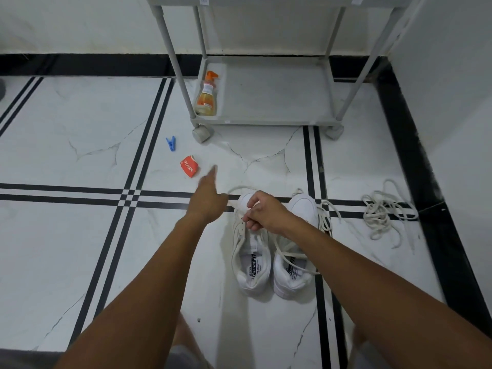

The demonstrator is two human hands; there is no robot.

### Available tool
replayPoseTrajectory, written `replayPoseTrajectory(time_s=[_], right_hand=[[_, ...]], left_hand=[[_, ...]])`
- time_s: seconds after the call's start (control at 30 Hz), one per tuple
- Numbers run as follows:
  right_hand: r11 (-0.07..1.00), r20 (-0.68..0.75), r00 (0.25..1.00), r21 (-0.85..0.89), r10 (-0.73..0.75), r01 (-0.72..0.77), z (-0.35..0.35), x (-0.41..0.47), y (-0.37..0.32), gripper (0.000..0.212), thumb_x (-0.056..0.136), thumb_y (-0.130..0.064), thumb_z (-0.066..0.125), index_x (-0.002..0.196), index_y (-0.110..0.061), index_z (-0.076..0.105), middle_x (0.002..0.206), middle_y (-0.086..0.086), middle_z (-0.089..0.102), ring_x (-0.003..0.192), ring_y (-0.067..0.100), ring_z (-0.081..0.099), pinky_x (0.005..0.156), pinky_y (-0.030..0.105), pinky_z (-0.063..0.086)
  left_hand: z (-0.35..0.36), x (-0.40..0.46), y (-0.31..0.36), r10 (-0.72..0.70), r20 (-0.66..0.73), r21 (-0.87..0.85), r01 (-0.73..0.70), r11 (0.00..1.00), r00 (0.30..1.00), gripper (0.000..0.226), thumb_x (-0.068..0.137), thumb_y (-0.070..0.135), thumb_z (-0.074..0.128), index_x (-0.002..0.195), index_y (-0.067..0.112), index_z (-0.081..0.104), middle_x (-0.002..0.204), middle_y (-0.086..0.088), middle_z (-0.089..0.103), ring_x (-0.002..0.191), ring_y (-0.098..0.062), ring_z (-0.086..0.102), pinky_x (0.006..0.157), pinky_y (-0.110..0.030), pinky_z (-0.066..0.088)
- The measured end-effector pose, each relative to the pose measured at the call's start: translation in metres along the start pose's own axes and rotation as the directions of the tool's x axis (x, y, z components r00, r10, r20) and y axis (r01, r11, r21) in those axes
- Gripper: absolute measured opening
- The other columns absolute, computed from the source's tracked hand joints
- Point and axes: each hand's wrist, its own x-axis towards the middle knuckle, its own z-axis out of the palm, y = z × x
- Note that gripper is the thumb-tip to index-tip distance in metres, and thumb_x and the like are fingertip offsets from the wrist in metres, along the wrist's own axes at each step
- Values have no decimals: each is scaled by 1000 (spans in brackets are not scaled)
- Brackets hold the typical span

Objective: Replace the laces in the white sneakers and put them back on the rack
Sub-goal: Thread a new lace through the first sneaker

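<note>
Two white sneakers stand side by side on the marble floor, toes pointing away from me: the left sneaker (251,258) and the right sneaker (294,259). My right hand (266,213) hovers over the left sneaker's eyelets and pinches a white lace (239,188) that loops out past the toe. My left hand (209,197) reaches out to the left of that toe, fingers stretched and blurred, with the lace running to it. Loose lace lies across the right sneaker. A tangle of off-white laces (386,211) lies on the floor to the right.
A grey wheeled rack (269,119) stands against the wall ahead, with an orange spray bottle (207,95) on its bottom shelf. A blue clothes peg (171,143) and a red sachet (189,166) lie on the floor to the left. A wall closes the right side.
</note>
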Motion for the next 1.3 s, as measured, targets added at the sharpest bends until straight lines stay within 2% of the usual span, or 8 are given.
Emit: replayPoseTrajectory(time_s=[0.07,0.13,0.33,0.47,0.67,0.77,1.0,1.3], right_hand=[[996,-26,997,-54,-75,73,3,0,0,12,99,-3,53,97,-13,47,88,16,73,71,23,68,75,42,59],[987,-39,990,-95,-133,129,4,1,0,15,99,-6,56,93,-15,44,84,11,73,71,21,71,72,41,59],[987,-149,977,-73,-151,142,0,-3,-2,33,89,-8,74,87,-14,42,68,10,64,58,18,67,49,22,50],[976,-216,969,-206,-122,77,4,2,5,19,89,-11,72,95,-13,54,75,5,70,63,13,66,64,33,54],[774,-231,957,-633,-177,-10,20,7,29,11,93,-19,63,101,-24,68,109,0,61,101,21,60,82,32,50],[754,-233,956,-656,-178,-19,24,8,37,13,96,-22,61,102,-24,72,113,3,59,104,23,59,88,36,52],[749,-237,945,-663,-226,12,22,12,44,10,94,-26,63,101,-24,71,110,2,57,99,23,58,81,35,53],[768,-253,934,-640,-251,33,23,16,50,13,95,-29,65,104,-21,71,110,3,56,99,21,57,81,33,53]], left_hand=[[4,-7,10,39,225,-157,-3,988,974,51,98,6,51,146,21,48,135,-6,60,79,-19,63,58,-21,50],[7,-10,13,-16,366,-118,64,991,931,39,98,6,46,132,19,61,112,-4,69,64,-19,63,52,-22,46],[7,-10,-4,-65,435,-165,150,975,898,20,96,23,61,89,7,71,67,-5,59,51,-13,49,50,-24,41],[10,-4,-17,-77,430,-68,118,991,899,19,94,20,67,82,9,76,51,10,52,55,-14,39,50,-23,36],[32,9,-42,-43,114,17,41,999,993,24,88,31,75,85,7,77,79,-2,71,70,-18,59,61,-25,44],[41,10,-47,-26,77,75,21,997,997,13,91,25,71,86,17,80,89,5,74,81,-13,65,65,-25,47],[52,10,-52,-4,83,146,-8,989,997,9,87,31,73,81,26,77,83,8,73,77,-11,66,62,-24,44],[61,6,-44,139,31,330,-142,933,990,15,89,34,66,92,25,77,91,10,72,82,-12,64,61,-23,41]])
